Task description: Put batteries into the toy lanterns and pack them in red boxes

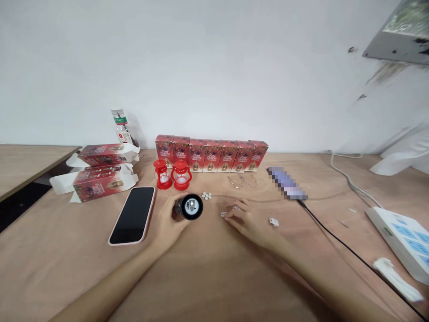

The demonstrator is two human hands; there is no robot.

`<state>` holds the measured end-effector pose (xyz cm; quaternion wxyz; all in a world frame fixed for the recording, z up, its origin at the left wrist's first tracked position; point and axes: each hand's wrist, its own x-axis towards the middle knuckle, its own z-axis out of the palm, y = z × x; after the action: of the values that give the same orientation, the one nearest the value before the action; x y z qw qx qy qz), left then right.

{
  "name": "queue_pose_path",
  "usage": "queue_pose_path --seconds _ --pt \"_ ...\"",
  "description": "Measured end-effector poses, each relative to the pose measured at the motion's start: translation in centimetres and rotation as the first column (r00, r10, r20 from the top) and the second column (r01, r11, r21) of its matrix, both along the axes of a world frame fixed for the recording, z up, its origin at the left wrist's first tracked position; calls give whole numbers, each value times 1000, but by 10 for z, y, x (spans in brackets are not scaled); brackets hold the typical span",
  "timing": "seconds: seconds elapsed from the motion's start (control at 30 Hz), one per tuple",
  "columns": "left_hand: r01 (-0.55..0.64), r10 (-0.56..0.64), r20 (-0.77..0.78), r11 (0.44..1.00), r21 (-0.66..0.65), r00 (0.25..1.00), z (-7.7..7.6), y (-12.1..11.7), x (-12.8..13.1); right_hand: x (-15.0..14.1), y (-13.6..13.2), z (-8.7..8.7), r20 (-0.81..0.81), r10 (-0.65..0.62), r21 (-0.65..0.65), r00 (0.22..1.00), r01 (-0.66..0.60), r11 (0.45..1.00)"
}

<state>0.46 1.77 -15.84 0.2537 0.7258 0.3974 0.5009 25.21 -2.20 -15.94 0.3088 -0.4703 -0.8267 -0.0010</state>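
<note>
My left hand (pixel 170 219) is closed around a black, round-ended piece (pixel 191 206). Its open end faces me, showing a pale disc with metal parts inside. To the right, my right hand (pixel 244 219) rests low on the table, fingers bent, with the fingertips closed at a small white plastic piece (pixel 223 214). A second small white piece (pixel 236 207) is partly hidden by those fingers, and another white piece (pixel 274 222) lies farther right. Between the hands sit several silver button cells (pixel 207 196). Two red toy lanterns (pixel 181 175) stand behind my left hand.
Red boxes (pixel 214 155) stand in a row by the wall; bent wires (pixel 243 181) lie before them. Opened red boxes (pixel 100 181) and a clear bottle (pixel 121 125) are left, near a phone (pixel 133 217). At right are another phone (pixel 286 182), cable and power strip (pixel 398 237).
</note>
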Motion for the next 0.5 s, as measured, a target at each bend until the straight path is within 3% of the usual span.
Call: queue_pose_path --seconds 0.17,0.3,0.37,0.5 --pt "24 -24 13 999 44 1000 -2 -1 2 -33 -15 23 -248 -25 232 968 85 969" --pt "48 -49 23 998 35 999 -1 -3 2 -63 -15 32 -234 93 466 968 28 884" --pt "59 -59 27 998 27 998 -1 -3 2 -73 -9 31 -202 103 514 974 16 858" --pt "48 -50 35 998 39 998 -3 -3 2 -82 -1 27 -184 62 514 981 42 857"
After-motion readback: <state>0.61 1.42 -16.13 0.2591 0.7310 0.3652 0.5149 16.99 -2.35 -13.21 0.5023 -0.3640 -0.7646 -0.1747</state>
